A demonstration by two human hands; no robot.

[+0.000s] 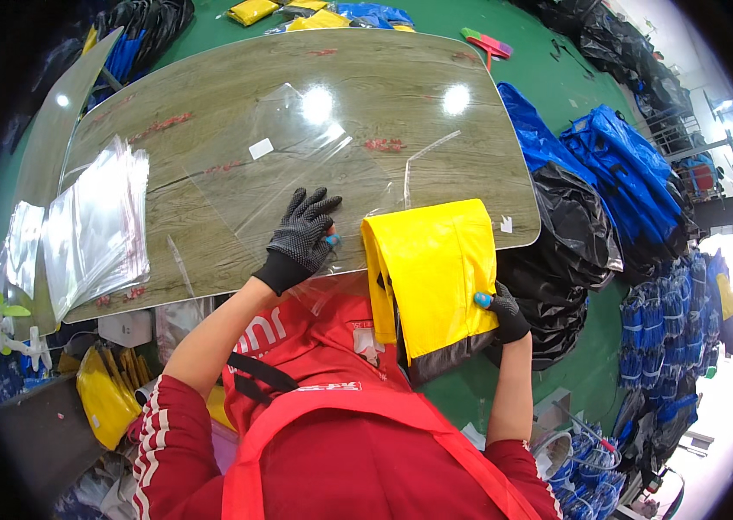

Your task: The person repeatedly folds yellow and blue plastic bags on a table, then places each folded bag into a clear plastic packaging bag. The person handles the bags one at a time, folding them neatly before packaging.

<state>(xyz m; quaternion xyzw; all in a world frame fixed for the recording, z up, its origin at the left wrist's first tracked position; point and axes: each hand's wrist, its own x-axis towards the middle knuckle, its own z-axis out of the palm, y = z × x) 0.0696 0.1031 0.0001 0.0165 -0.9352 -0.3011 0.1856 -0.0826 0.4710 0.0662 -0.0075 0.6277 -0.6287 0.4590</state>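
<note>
My left hand [301,236], in a dark dotted glove with a blue wrap on one fingertip, lies with its fingers spread on a clear plastic bag [249,186]. That bag is flat on the wood-patterned table and bears a small white label [261,149]. Gripped at its right edge by my right hand [507,314], a folded piece of yellow and black coated fabric [436,269] hangs over the table's near edge. The right glove is dark too, with a blue wrap on the thumb. Some right fingers are hidden behind the fabric.
A stack of clear plastic bags [102,230] covers the left end of the table [436,69]. Blue and black fabric heaps [557,225] stand close on the right. Beyond the far edge, a red and green broom [489,45] and yellow folded pieces [319,19] lie on the green floor.
</note>
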